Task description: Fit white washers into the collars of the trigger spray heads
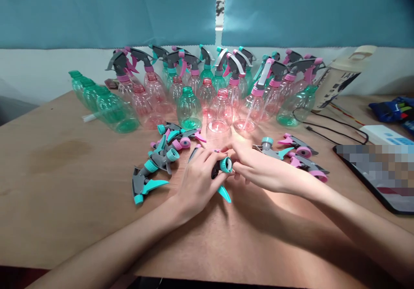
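Observation:
My left hand (197,177) is closed around a grey spray-trigger head (224,167) with a teal collar and teal trigger, held just above the wooden table (64,185). My right hand (255,168) meets it from the right, fingertips pinched at the teal collar. To the left lies a heap of loose trigger heads (161,155) in grey, teal and pink. More loose trigger heads (297,155) lie on the right. Behind the hands stand open pink bottles (220,112) and a green bottle (189,108).
Several capped spray bottles (226,73) crowd the back of the table. Green bottles (103,103) lie on their side at the left. A black cable (330,129), a white power strip (384,136), a dark tablet (381,177) and a white jug (343,77) sit at the right.

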Demonstrator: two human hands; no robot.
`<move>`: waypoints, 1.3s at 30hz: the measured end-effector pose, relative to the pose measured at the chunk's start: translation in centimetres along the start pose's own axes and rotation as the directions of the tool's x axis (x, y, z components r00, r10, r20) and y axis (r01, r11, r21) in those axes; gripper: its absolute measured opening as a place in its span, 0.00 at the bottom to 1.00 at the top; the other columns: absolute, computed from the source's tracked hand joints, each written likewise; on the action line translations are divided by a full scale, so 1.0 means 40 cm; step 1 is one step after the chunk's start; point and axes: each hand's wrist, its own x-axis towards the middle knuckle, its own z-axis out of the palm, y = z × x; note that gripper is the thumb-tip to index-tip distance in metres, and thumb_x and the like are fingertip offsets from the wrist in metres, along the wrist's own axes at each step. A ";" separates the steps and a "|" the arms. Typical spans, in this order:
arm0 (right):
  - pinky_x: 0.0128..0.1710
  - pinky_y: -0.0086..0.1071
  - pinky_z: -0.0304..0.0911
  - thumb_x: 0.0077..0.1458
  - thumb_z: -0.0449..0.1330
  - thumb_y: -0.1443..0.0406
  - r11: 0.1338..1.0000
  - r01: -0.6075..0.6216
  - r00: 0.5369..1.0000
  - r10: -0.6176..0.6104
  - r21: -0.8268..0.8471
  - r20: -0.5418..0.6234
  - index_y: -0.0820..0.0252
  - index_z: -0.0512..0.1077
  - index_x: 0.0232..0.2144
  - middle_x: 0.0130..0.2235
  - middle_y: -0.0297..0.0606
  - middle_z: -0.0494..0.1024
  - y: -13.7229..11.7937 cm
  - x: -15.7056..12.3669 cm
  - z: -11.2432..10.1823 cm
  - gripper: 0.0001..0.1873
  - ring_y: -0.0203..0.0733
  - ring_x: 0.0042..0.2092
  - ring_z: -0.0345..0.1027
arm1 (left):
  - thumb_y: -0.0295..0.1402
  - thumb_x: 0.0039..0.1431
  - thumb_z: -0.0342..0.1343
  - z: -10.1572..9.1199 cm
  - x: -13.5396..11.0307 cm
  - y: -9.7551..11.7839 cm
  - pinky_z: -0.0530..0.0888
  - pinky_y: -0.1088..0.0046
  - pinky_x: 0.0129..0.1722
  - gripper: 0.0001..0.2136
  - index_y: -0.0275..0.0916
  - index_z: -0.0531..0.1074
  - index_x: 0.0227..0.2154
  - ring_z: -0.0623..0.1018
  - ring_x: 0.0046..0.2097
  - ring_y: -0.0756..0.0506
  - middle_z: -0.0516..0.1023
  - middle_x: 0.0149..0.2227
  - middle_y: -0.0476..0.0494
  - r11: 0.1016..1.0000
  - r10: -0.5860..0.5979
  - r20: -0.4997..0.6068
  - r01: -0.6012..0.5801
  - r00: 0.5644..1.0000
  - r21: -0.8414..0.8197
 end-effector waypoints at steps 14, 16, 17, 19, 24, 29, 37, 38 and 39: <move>0.23 0.28 0.52 0.59 0.51 0.47 0.981 -0.184 0.971 0.172 0.056 0.167 0.60 0.67 0.22 0.23 0.31 0.70 -0.004 0.012 -0.052 0.25 0.33 0.24 0.62 | 0.26 0.57 0.58 0.001 -0.003 0.005 0.70 0.64 0.45 0.08 0.37 0.71 0.40 0.72 0.45 0.42 0.74 0.40 0.42 1.000 0.008 -0.007 -0.008 1.000 -0.001; 0.24 0.27 0.55 0.59 0.53 0.49 0.973 -0.184 0.963 0.151 0.135 0.224 0.61 0.69 0.25 0.25 0.32 0.71 0.004 0.018 -0.048 0.23 0.32 0.25 0.63 | 0.26 0.58 0.58 0.001 -0.004 0.005 0.69 0.63 0.47 0.08 0.38 0.71 0.41 0.72 0.45 0.43 0.75 0.41 0.43 1.000 0.010 0.005 -0.010 1.000 -0.024; 0.24 0.26 0.57 0.58 0.54 0.50 0.967 -0.192 0.958 0.147 0.169 0.248 0.61 0.70 0.26 0.26 0.32 0.72 0.010 0.021 -0.048 0.21 0.32 0.26 0.64 | 0.26 0.58 0.57 0.001 -0.004 0.005 0.69 0.63 0.48 0.08 0.38 0.71 0.41 0.72 0.44 0.43 0.75 0.41 0.43 0.999 0.009 0.010 -0.009 1.000 -0.032; 0.25 0.26 0.58 0.55 0.58 0.50 0.954 -0.206 0.948 0.139 0.216 0.287 0.61 0.71 0.27 0.26 0.32 0.72 0.023 0.026 -0.050 0.20 0.32 0.26 0.64 | 0.26 0.59 0.56 0.000 -0.004 0.006 0.69 0.61 0.50 0.08 0.39 0.71 0.41 0.73 0.45 0.43 0.75 0.41 0.44 0.999 0.008 0.010 -0.008 1.000 -0.043; 0.24 0.26 0.57 0.51 0.61 0.50 0.945 -0.232 0.930 0.146 0.231 0.337 0.61 0.73 0.28 0.25 0.31 0.71 0.044 0.032 -0.058 0.18 0.32 0.26 0.63 | 0.26 0.58 0.57 -0.005 0.000 0.010 0.69 0.61 0.51 0.10 0.39 0.70 0.42 0.73 0.46 0.43 0.75 0.41 0.45 0.998 -0.020 -0.008 0.019 1.000 -0.061; 0.24 0.27 0.55 0.54 0.59 0.52 0.967 -0.199 0.938 0.140 0.160 0.318 0.61 0.73 0.26 0.26 0.33 0.72 0.031 0.028 -0.079 0.18 0.33 0.26 0.62 | 0.26 0.57 0.58 -0.011 0.002 0.017 0.68 0.61 0.50 0.09 0.39 0.71 0.42 0.73 0.45 0.43 0.75 0.41 0.45 0.996 -0.040 -0.014 0.038 0.999 -0.080; 0.18 0.27 0.48 0.55 0.58 0.53 0.965 -0.257 0.937 0.237 0.047 0.257 0.59 0.75 0.27 0.23 0.32 0.72 -0.015 0.007 -0.134 0.16 0.31 0.20 0.56 | 0.31 0.58 0.60 -0.012 0.005 0.017 0.69 0.66 0.42 0.10 0.40 0.71 0.42 0.73 0.41 0.44 0.75 0.38 0.46 0.989 -0.079 -0.028 0.075 0.997 -0.127; 0.18 0.27 0.48 0.55 0.58 0.53 0.964 -0.258 0.938 0.234 0.066 0.257 0.59 0.75 0.27 0.22 0.32 0.71 -0.016 0.006 -0.135 0.16 0.31 0.20 0.57 | 0.31 0.57 0.60 -0.012 0.006 0.017 0.69 0.66 0.42 0.10 0.40 0.72 0.42 0.73 0.41 0.44 0.75 0.38 0.46 0.987 -0.083 -0.029 0.078 0.996 -0.140; 0.18 0.27 0.48 0.55 0.58 0.53 0.962 -0.261 0.937 0.233 0.082 0.260 0.59 0.75 0.26 0.22 0.32 0.71 -0.017 0.006 -0.134 0.16 0.31 0.20 0.57 | 0.31 0.57 0.61 -0.012 0.006 0.018 0.69 0.66 0.42 0.10 0.40 0.72 0.42 0.73 0.41 0.44 0.75 0.38 0.46 0.985 -0.082 -0.025 0.078 0.996 -0.153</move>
